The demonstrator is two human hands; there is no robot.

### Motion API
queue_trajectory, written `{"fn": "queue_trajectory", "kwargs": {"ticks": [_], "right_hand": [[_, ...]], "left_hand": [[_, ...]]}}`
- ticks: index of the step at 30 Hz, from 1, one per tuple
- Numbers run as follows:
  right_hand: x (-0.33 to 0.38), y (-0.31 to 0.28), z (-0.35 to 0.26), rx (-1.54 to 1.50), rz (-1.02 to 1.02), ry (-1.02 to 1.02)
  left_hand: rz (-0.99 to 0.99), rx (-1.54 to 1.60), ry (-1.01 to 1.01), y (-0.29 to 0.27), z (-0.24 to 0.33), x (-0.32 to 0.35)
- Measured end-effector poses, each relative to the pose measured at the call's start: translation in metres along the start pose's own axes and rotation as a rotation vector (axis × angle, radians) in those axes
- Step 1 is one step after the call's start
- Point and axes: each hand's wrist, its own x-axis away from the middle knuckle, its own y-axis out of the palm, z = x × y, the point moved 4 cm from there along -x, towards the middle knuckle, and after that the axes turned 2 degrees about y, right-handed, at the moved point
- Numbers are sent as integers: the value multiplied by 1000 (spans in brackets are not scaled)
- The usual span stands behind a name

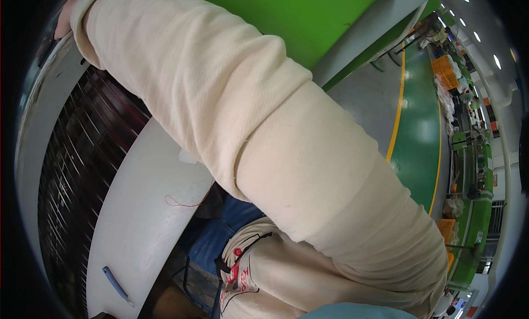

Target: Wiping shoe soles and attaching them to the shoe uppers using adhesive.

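Note:
My right arm, in a cream sleeve [308,148], stretches from the lower right across to the upper left. Just a sliver of my right hand [65,16] shows past the cuff at the rim, its fingers out of sight, so what it touches is hidden. Below the cuff lies a dark ribbed machine bed [82,153] with thin shiny lines and a reddish stretch. Beside the bed curves a pale grey panel [143,209]. On that panel lies a slim tool with a blue handle [114,280], and a loose red thread [184,204] loops near its edge. My left hand is out of view.
A bright green machine cover [292,21] rises beyond my arm. To the right runs a green floor lane [419,142] with yellow borders. Farther off stand orange crates [445,72] and a row of green machines [476,225]. Blue denim [212,242] shows below the panel.

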Motion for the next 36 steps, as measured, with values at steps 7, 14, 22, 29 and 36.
{"fn": "queue_trajectory", "kwargs": {"ticks": [7,14,22,29,36], "right_hand": [[-9,-2,8,45,-22,71],[-5,-7,18,96,-53,166],[84,-43,-1,-36,-76,70],[19,-18,-9,-27,2,-64],[31,-19,-22,-174,147,-211]], "left_hand": [[-3,134,-134,14,-4,-2],[-4,279,-245,47,0,-23],[74,205,-498,20,-186,-10],[119,507,-863,-97,-58,-10],[390,580,-882,-33,-207,46]]}}
